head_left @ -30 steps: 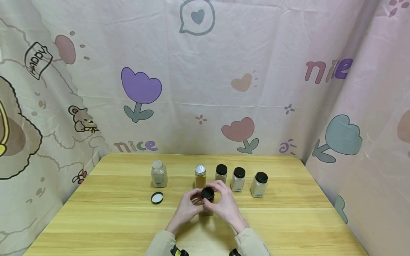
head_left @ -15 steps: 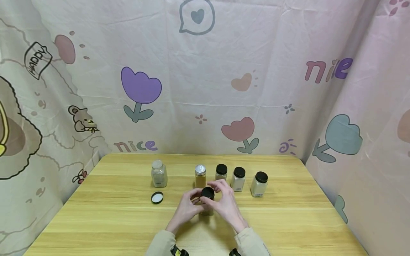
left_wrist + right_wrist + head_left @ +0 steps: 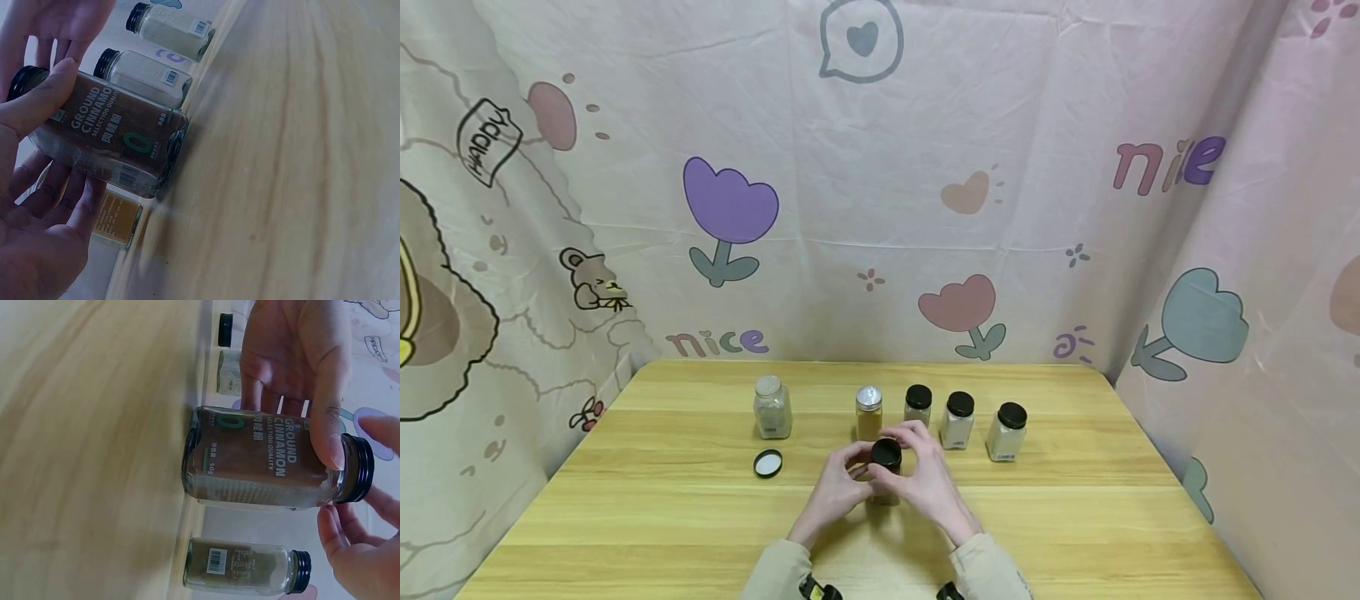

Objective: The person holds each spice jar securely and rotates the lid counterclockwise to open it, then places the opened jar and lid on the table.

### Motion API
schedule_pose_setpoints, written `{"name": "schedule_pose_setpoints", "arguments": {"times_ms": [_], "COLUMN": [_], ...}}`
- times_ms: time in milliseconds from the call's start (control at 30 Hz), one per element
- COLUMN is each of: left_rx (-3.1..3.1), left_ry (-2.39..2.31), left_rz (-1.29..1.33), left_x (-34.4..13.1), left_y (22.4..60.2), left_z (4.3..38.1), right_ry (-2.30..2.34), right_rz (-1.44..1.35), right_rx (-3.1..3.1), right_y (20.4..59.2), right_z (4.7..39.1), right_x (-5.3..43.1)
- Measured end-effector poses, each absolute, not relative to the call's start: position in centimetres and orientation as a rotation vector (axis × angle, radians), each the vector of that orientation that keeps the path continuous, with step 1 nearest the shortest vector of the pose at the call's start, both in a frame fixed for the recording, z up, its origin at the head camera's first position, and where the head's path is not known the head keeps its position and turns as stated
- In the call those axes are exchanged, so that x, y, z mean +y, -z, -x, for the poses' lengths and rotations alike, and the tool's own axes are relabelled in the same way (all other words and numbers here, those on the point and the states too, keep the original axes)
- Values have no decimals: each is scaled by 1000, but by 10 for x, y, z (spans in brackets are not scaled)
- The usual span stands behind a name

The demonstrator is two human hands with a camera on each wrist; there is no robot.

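Observation:
A clear glass jar of ground cinnamon [image 3: 100, 134] with brown powder and a black lid [image 3: 886, 454] stands upright on the wooden table in front of the person. My left hand [image 3: 842, 483] grips its upper body, the thumb lying across the label side in the left wrist view. At the top, my right hand [image 3: 928, 479] has its thumb and fingers curled round the lid. From the right wrist view, the lid [image 3: 357, 469] still sits on the jar's neck. In the head view both hands hide most of the jar's body.
Behind the hands stands a jar with a silver top [image 3: 869, 412]. To its right are three black-lidded jars [image 3: 918, 406] [image 3: 958, 421] [image 3: 1007, 433]. At left, a lidless pale jar [image 3: 772, 412] stands behind a loose black lid [image 3: 767, 464]. A printed curtain [image 3: 835, 167] borders the table's back.
Half a second ago the right fingers were spread a little off the lid; now they are closer round it again. The left hand and the jar have stayed in place.

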State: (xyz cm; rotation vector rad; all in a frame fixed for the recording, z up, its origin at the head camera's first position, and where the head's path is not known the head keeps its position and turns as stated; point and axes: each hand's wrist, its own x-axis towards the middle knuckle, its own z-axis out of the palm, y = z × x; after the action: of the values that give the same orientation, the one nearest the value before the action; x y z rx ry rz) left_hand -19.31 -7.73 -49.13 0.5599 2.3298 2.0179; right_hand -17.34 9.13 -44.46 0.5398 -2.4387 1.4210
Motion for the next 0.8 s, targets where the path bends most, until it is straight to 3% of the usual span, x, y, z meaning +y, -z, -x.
{"name": "schedule_pose_setpoints", "arguments": {"times_ms": [233, 600, 800], "left_rx": [2303, 2306, 2308], "left_ry": [-2035, -2036, -2030], "left_rz": [-543, -559, -559], "left_x": [-77, -77, -78], "left_y": [491, 490, 490], "left_z": [193, 194, 193], "right_ry": [-1399, -1398, -1410], "right_rz": [-432, -591, -526], "right_rx": [-2456, -2440, -2449], "right_y": [445, 446, 446], "right_z": [174, 175, 174], "right_x": [90, 92, 91]}}
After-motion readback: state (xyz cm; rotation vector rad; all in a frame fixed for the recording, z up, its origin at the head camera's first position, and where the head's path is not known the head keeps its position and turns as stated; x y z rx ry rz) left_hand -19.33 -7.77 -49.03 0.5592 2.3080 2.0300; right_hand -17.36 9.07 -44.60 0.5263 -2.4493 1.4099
